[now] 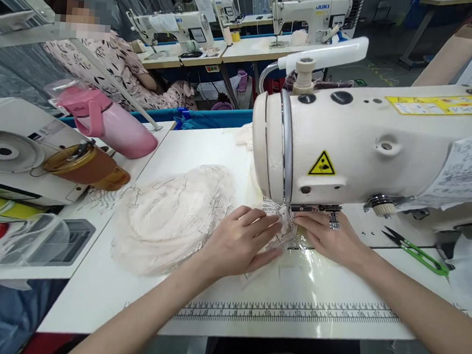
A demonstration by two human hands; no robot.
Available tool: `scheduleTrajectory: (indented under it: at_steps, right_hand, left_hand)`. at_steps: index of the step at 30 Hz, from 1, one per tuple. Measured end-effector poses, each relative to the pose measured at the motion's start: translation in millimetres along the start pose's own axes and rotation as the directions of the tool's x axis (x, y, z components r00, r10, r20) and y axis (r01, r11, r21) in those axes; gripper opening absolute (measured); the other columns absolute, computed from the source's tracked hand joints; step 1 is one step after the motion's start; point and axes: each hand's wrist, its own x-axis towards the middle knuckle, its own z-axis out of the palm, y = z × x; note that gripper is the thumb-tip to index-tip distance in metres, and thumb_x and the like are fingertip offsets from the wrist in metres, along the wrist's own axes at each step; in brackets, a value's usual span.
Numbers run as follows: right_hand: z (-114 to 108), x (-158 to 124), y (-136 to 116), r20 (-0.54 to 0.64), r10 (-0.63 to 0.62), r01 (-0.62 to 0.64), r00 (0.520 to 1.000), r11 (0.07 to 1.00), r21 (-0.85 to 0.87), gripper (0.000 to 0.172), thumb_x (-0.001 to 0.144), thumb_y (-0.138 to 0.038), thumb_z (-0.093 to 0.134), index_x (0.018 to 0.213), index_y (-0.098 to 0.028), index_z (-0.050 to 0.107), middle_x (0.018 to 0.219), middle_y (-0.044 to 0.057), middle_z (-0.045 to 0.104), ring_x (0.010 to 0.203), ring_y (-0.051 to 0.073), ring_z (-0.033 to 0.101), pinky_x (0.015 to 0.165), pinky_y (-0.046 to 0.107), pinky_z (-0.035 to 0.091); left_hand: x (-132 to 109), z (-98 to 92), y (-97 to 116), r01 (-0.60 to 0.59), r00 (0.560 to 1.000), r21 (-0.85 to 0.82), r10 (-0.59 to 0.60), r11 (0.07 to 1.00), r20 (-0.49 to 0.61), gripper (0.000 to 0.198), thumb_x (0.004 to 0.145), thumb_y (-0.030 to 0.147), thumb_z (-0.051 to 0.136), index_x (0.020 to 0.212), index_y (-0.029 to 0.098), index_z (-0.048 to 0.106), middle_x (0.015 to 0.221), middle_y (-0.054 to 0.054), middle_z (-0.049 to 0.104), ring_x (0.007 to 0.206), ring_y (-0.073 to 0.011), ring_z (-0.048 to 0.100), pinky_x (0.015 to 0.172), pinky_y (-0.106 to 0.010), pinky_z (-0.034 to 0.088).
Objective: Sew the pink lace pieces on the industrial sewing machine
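My left hand is curled over a piece of pale lace, its thumb apart from the fingers and the lace edge between them. From the other side my right hand, with a ring on one finger, holds the lace by its fingertips, close to the needle area. The white sewing machine stands over the lace, and its head hides the stitching point in part. Left of my left hand lies a loose coiled heap of sheer pale lace trim with dark thread ends sticking out.
Green thread snips lie to the right. A printed ruler runs along the table's front edge. A pink tumbler, a brown cup and a plastic box stand at left. Beyond, a person sits near other machines.
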Motion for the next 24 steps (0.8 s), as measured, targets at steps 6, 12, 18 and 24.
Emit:
scheduleTrajectory:
  at_steps: [6, 12, 18, 24]
  right_hand:
    - [1.0, -0.1, -1.1, -0.02, -0.026, 0.027, 0.999, 0.998, 0.053, 0.03, 0.085, -0.007, 0.045, 0.105, -0.019, 0.065, 0.11, 0.0, 0.069, 0.079, 0.014, 0.063, 0.063, 0.03, 0.037]
    - [8.2, 0.1, -4.3, -0.03, -0.001, 0.007, 1.0, 0.982, 0.189, 0.027, 0.085, -0.011, 0.047, 0.102, -0.023, 0.066, 0.107, 0.001, 0.067, 0.077, 0.013, 0.059, 0.068, 0.03, 0.039]
    - [8.8, 1.7, -3.7, 0.0, -0.011, 0.011, 1.0, 0.972, 0.234, 0.02, 0.093, -0.018, 0.046, 0.09, -0.022, 0.066, 0.092, 0.0, 0.068, 0.072, 0.011, 0.057, 0.073, 0.029, 0.042]
    - [4.3, 2.9, -5.8, -0.061, -0.013, 0.024, 0.998, 0.983, 0.184, 0.019, 0.088, -0.014, 0.05, 0.098, -0.021, 0.064, 0.101, 0.001, 0.068, 0.085, 0.015, 0.061, 0.075, 0.031, 0.043]
  left_hand:
    - [-47.6, -13.5, 18.7, -0.109, 0.992, 0.113, 0.101, 0.988, 0.072, 0.031, 0.091, 0.034, 0.057, 0.116, 0.015, 0.06, 0.113, -0.008, 0.068, 0.087, -0.0192, 0.063, 0.059, -0.029, 0.047]
    - [-43.6, -25.7, 31.3, 0.276, 0.96, -0.052, -0.273, 0.96, 0.054, 0.024, 0.093, 0.009, 0.035, 0.109, 0.016, 0.052, 0.113, -0.011, 0.066, 0.094, -0.0165, 0.065, 0.063, -0.022, 0.052]
    - [-0.8, -22.7, 9.1, 0.033, 0.984, 0.135, -0.056, 0.99, 0.172, 0.017, 0.093, 0.014, 0.042, 0.106, 0.012, 0.052, 0.077, -0.005, 0.062, 0.067, -0.0187, 0.057, 0.057, -0.03, 0.046]
    - [12.5, 12.6, 3.9, -0.068, 0.996, 0.223, 0.052, 0.972, 0.074, 0.022, 0.088, 0.0, 0.044, 0.08, 0.016, 0.057, 0.06, 0.002, 0.05, 0.056, -0.0135, 0.045, 0.055, -0.027, 0.036]
